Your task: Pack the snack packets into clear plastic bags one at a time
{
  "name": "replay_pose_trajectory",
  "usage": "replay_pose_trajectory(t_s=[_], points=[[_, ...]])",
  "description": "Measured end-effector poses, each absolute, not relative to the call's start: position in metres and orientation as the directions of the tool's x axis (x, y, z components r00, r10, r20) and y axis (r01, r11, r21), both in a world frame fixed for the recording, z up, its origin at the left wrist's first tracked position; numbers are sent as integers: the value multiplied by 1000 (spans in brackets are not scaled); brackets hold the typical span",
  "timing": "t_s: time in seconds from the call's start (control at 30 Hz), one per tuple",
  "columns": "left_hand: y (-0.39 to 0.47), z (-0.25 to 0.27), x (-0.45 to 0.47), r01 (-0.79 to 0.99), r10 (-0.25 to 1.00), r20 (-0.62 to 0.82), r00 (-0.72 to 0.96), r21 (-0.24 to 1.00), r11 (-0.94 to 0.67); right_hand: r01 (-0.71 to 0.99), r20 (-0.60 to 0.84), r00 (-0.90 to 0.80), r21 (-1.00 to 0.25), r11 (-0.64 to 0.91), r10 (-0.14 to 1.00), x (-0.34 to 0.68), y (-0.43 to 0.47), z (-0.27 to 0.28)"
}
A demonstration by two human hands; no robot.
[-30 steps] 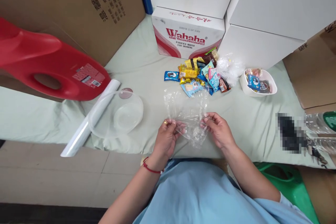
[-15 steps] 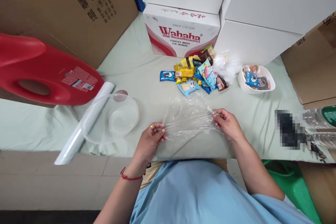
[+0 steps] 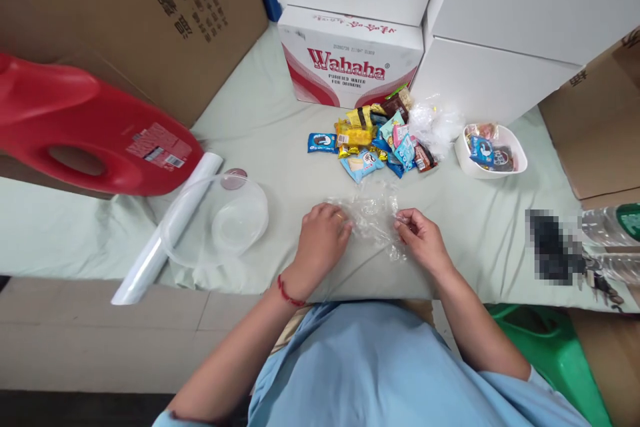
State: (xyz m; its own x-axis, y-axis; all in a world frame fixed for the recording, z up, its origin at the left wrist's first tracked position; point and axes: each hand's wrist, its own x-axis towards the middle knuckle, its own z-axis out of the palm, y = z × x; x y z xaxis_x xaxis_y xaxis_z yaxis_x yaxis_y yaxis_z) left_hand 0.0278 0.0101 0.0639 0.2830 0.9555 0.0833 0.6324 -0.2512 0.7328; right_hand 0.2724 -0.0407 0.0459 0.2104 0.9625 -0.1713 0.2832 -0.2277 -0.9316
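Observation:
A clear plastic bag [image 3: 373,217], crumpled and bunched, lies low over the cloth between my two hands. My left hand [image 3: 323,233] is curled at its left side, back of the hand up, with the fingertips partly hidden against the plastic. At the right edge my right hand [image 3: 420,235] pinches the plastic between thumb and fingers. Just beyond the bag sits a pile of wrapped snacks [image 3: 357,137] in yellow, blue and brown packets. Crumpled clear plastic [image 3: 435,123] lies against the pile's right side.
A white bowl [image 3: 465,159] with several packets stands right of the pile. To the left are a round translucent container [image 3: 257,213], a white roll [image 3: 145,263] and a red jug [image 3: 120,127]. A Wahaha carton [image 3: 350,67] stands behind; bottles [image 3: 605,223] and keys [image 3: 603,283] lie far right.
My left hand has moved right and turned back-up, closer to my right hand. The plastic bag, stretched wide before, is now bunched up. My right hand has shifted slightly left.

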Motion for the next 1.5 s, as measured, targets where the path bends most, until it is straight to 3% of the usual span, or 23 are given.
replay_pose_trajectory(t_s=[0.1, 0.4, 0.5, 0.6, 0.67, 0.73, 0.83, 0.97, 1.07, 1.17, 1.23, 1.3, 1.37, 1.43, 1.5], points=[[10, 39, 25, 686, 955, 38, 293, 687, -237, 276, -170, 254, -931, -239, 952, 277, -45, 45], [9, 32, 28, 612, 990, 122, -64, 788, -57, 206, -234, 300, -931, -302, 925, 277, -52, 35], [23, 34, 38, 502, 1000, -2, -10, 865, 7, 224, -190, 302, -938, -263, 934, 272, -48, 40], [24, 42, 41, 180, 985, -172, 32, 970, 164, 210, -166, 342, -946, -247, 925, 273, -47, 45], [20, 50, 36, -120, 946, -315, 74, 939, 322, 148, -191, 368, -954, -260, 910, 276, -47, 46], [13, 59, 26, -313, 888, -438, 141, 831, 459, 65, -241, 379, -956, -286, 893, 280, -47, 44], [3, 66, 2, -352, 826, -536, 174, 750, 561, -12, -301, 371, -948, -319, 879, 283, -46, 41], [-13, 59, -28, -184, 788, -598, 147, 766, 615, -20, -329, 319, -940, -341, 889, 280, -43, 36], [-29, 48, -42, 186, 852, -524, 8, 838, 513, 19, -322, 276, -940, -340, 906, 274, -42, 33], [-45, 42, -45, 631, 982, -162, -99, 752, 188, 84, -300, 251, -940, -330, 920, 270, -44, 30], [-52, 41, -41, 772, 997, 72, 40, 631, -76, 129, -286, 236, -938, -322, 929, 269, -45, 29], [-55, 42, -34, 763, 953, 170, 251, 571, -303, 151, -284, 229, -934, -323, 931, 268, -46, 29], [-54, 43, -27, 684, 902, 183, 392, 598, -418, 145, -295, 233, -932, -333, 927, 269, -47, 30], [-51, 46, -20, 604, 898, 165, 408, 688, -401, 128, -301, 240, -933, -337, 923, 270, -48, 31], [-47, 49, -13, 519, 950, 107, 293, 817, -252, 135, -293, 247, -933, -332, 924, 273, -50, 33]])
